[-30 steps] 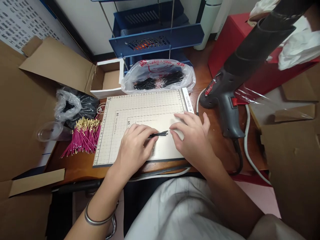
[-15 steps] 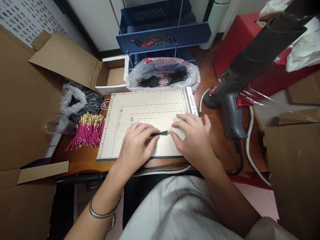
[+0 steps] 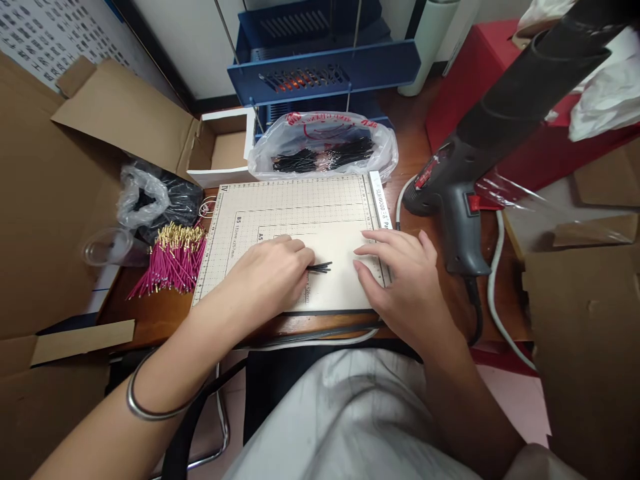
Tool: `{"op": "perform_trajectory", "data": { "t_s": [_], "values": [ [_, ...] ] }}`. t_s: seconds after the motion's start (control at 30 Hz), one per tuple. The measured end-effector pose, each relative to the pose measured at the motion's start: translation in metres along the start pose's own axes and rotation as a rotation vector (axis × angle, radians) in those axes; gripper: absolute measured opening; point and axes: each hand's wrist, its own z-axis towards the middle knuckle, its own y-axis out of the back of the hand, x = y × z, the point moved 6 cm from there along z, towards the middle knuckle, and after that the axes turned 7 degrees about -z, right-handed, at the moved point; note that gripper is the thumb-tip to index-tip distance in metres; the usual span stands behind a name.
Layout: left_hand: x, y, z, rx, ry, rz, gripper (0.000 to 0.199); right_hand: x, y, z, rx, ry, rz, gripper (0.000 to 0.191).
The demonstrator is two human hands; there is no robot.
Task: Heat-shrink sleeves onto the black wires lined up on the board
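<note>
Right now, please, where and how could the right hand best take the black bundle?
Probably pinch the black bundle by its free end, from the right: it sticks out past the left hand, its thin strands pointing toward the right hand.

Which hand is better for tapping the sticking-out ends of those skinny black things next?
Probably the right hand: it's open, looks empty and faces the ends of the black strands. The left hand seems busy holding them.

Left fingers (image 3: 303, 257) holding black strands (image 3: 321, 268), right fingers (image 3: 377, 249) spread, gridded board (image 3: 295, 200)
</note>
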Motion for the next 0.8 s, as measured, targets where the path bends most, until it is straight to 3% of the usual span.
{"op": "perform_trajectory", "data": {
  "t_s": [0.13, 0.3, 0.53, 0.63, 0.7, 0.77, 0.8],
  "values": [
    [-0.006, 0.002, 0.009, 0.089, 0.018, 0.098, 0.022, -0.002, 0.004, -0.002, 0.002, -0.013, 0.031, 0.008],
    [-0.01, 0.004, 0.009, 0.067, -0.044, 0.11, 0.021, -0.004, 0.003, -0.003, 0.041, 0.005, 0.076, 0.007],
    [0.004, 0.008, 0.009, 0.077, -0.042, -0.289, 0.023, -0.008, 0.004, -0.003, 0.005, 0.014, 0.084, 0.005],
    [0.008, 0.012, 0.004, 0.042, -0.083, -0.345, 0.021, -0.01, 0.006, -0.004, -0.009, 0.012, 0.092, 0.004],
    [0.011, 0.027, -0.013, -0.099, -0.086, -0.245, 0.027, -0.012, 0.009, -0.005, -0.016, 0.007, 0.089, 0.004],
    [0.02, 0.054, -0.044, -0.407, 0.014, -0.063, 0.044, -0.014, 0.015, -0.006, -0.032, 0.0, 0.082, 0.005],
    [0.027, 0.067, -0.065, -0.574, 0.127, -0.007, 0.042, -0.015, 0.017, -0.006, -0.042, -0.002, 0.082, 0.006]
  ]
}}
